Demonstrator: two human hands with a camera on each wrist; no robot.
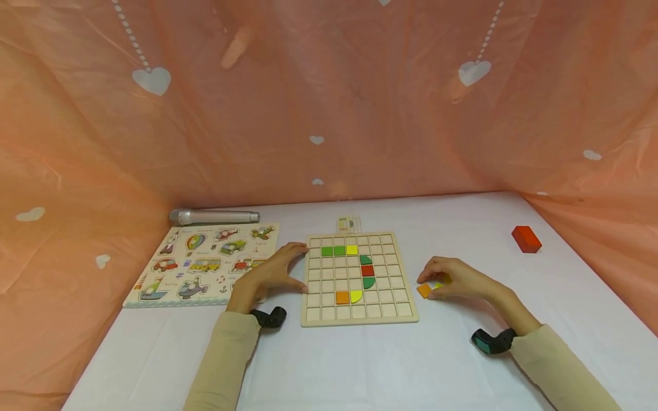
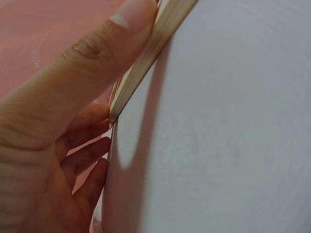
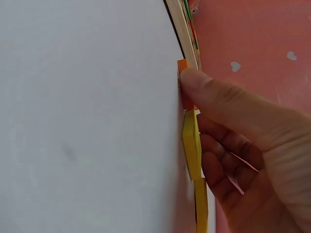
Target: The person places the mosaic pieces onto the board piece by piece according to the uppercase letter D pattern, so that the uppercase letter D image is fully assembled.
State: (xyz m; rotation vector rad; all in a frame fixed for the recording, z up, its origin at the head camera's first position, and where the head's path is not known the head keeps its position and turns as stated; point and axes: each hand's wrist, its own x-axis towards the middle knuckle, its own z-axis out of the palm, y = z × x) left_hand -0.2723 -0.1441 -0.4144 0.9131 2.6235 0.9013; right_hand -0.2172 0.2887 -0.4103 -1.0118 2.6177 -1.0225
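1. Pinching an orange tile [image 1: 424,291] in the right grip [image 1: 454,278], at three o'clock from the board [image 1: 341,274], beside a yellow tile [image 3: 192,145].
2. Touching the board's nine-o'clock edge with the left grip [image 1: 275,269], spread.
3. Seen farther: card [image 1: 349,224] at twelve, microphone [image 1: 221,217] near ten.

A white worktop [image 1: 370,371] carries a pale wooden grid board [image 1: 358,311], a picture-puzzle board [image 1: 211,275], a silver-grey microphone [image 1: 218,217], a small patterned card [image 1: 349,223] and a red oblong block [image 1: 526,239]; right of the grid lie a flat orange piece [image 1: 424,290] and yellow pieces [image 3: 192,145].
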